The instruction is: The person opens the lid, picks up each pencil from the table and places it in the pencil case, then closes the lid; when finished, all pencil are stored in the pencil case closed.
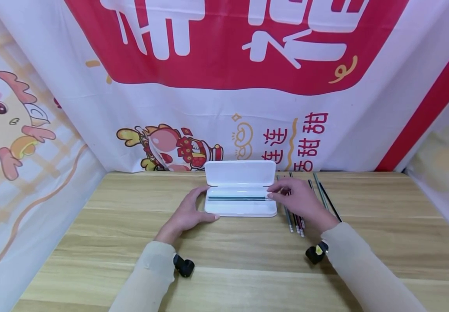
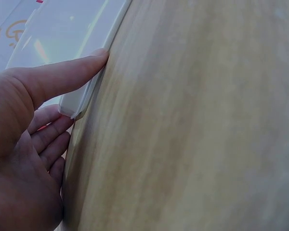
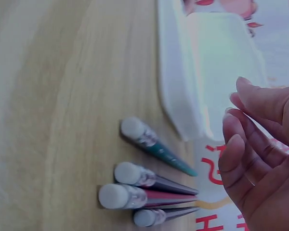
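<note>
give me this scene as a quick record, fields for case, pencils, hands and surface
case: white pencil case, open, lid raised at the back
inside: at least one dark pencil, lying lengthwise
left hand: holds case's left end, thumb on front edge
right hand: fingertips at case's right end, nothing seen between them
loose pencils: right of case; four eraser ends in right wrist view
surface: wooden table

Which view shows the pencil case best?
The head view: the pencil case shows nearly whole, with its lid open. The left wrist view shows only part near one end; the right wrist view, the other end and some lid.
</note>
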Motion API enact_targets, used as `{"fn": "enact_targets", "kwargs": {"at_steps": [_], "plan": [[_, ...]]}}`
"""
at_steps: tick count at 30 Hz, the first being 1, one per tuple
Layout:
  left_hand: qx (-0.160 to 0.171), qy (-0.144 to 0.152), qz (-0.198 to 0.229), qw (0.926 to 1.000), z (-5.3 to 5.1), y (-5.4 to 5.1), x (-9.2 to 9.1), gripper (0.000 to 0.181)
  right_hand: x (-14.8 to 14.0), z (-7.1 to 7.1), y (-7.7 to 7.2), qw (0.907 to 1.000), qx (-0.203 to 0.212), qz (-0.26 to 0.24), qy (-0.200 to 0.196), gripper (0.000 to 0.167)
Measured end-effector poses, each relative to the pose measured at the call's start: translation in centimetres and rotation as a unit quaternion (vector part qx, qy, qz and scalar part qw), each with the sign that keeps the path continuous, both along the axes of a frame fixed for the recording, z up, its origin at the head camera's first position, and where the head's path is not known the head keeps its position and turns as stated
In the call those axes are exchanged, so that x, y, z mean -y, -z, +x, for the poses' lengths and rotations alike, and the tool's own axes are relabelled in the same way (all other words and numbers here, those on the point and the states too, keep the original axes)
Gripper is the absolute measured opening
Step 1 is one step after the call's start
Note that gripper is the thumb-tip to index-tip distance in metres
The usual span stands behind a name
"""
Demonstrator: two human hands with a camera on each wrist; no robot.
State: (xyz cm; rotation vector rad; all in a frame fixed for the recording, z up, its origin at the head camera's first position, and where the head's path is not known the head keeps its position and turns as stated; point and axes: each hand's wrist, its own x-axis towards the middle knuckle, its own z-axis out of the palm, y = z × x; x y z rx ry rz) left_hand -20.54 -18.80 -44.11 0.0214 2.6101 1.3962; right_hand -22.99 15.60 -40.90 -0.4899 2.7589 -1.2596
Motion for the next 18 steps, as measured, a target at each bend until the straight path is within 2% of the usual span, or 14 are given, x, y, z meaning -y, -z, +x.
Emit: {"fn": "enact_targets", "kwargs": {"at_steps": [3, 10, 18], "plan": [[-0.001, -0.001, -0.002, 1.0000, 0.1, -0.1, -0.1, 0.094, -0.5, 0.9, -0.3, 0.9999, -0.009, -0.009, 0.008, 0.022], [-0.001, 0.000, -0.001, 1.0000, 0.1, -0.1, -0.2, 0.094, -1.7, 2.8, -1.1, 0.9976, 0.015, -0.023, 0.063, 0.026], [0.003, -0.005, 0.004, 1.0000, 0.1, 0.0, 0.0, 0.093, -3.2, 3.9, -0.1, 0.9946, 0.016, -0.044, 0.092, 0.028]]}}
